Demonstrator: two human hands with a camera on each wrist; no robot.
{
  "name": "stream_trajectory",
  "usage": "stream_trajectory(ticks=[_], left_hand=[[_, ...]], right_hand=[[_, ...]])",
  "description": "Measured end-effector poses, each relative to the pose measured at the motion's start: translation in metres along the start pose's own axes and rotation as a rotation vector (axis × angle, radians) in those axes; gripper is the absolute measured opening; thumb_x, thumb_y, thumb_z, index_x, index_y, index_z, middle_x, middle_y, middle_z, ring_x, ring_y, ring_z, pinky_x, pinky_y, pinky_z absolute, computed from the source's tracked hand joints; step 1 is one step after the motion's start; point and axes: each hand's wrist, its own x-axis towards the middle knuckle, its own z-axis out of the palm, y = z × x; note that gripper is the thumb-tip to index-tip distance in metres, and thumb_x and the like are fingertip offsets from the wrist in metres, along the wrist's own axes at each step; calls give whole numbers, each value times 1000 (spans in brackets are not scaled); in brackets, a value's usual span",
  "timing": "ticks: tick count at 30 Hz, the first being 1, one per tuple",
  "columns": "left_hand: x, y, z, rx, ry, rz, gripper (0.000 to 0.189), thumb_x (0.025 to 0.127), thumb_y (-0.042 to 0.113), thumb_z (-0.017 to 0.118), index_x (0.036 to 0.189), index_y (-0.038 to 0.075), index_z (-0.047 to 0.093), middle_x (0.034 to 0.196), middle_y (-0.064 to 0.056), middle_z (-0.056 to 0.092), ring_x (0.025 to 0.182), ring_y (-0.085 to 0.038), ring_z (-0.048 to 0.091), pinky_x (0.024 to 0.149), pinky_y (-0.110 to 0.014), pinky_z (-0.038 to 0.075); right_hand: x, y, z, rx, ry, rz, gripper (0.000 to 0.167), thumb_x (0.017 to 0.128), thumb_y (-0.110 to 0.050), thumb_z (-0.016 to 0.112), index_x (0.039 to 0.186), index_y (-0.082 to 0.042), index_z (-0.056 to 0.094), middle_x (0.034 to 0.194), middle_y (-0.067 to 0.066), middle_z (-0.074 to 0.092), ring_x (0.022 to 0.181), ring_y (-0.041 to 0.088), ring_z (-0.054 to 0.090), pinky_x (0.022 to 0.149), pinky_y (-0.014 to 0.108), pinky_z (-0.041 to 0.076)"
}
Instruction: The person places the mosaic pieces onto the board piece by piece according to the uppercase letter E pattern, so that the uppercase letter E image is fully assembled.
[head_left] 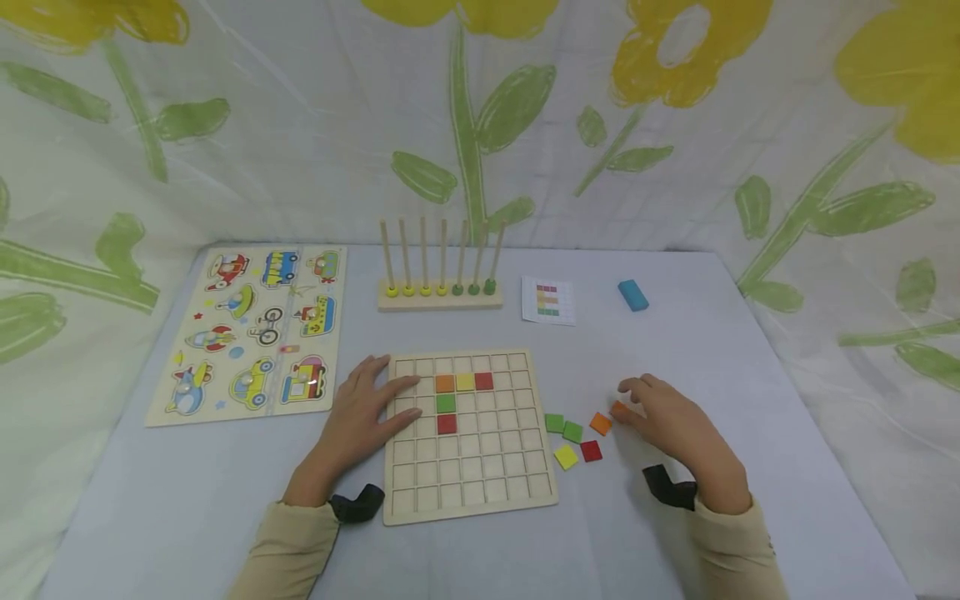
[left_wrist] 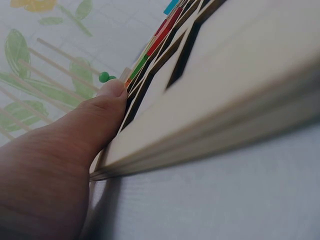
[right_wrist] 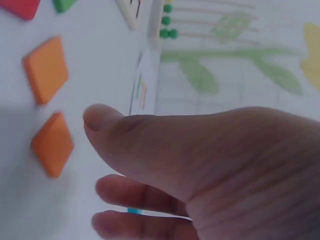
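Observation:
My left hand (head_left: 363,414) rests on the left edge of a wooden grid board (head_left: 495,492), its fingers spread and its thumb lying over the cells. On the board, an orange tile (head_left: 446,383), a yellow tile (head_left: 465,382) and a red tile (head_left: 483,381) form a row. Below the orange one sit a green tile (head_left: 446,403) and another red tile (head_left: 447,424). To the right of the board, my right hand (head_left: 670,419) hovers with loosely bent fingers beside a loose orange tile (right_wrist: 53,144). The right wrist view shows a gap between thumb and tile.
More loose tiles lie by the board: a second orange (head_left: 600,423), two greens (head_left: 573,432), a yellow (head_left: 566,456) and a red (head_left: 591,451). Behind stand a peg rack (head_left: 441,303) with beads, a pattern card (head_left: 548,301) and a blue block (head_left: 633,295). A vehicle puzzle (head_left: 255,333) lies left.

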Motion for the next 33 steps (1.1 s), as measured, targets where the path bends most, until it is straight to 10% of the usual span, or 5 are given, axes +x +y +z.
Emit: stream_trajectory(ticks=[33], left_hand=[[-1, 1, -1, 0, -22, -15, 53, 86, 55, 63, 133, 30, 56, 153, -12, 29, 145, -36, 14, 111, -63, 16]], right_hand=[[10, 19, 25, 68, 44, -29, 32, 88, -11, 68, 118, -2, 61, 107, 8, 60, 94, 22, 58, 85, 43, 54]])
